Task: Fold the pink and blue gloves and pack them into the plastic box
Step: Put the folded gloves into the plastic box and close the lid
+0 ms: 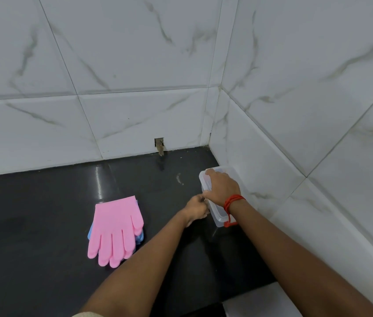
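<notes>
Pink gloves lie flat on the black counter, fingers pointing toward me, stacked over blue gloves that show only at the edges. To their right a clear plastic box with a red clasp stands near the wall corner, its lid on. My right hand lies over the lid, fingers curled around its far and left edges. My left hand is at the box's left side, fingers curled at the lid's edge.
The glossy black counter meets white marble-tiled walls at the back and right, forming a corner behind the box. A small cut-out hole sits in the back wall at counter level. The counter's front edge shows at lower right.
</notes>
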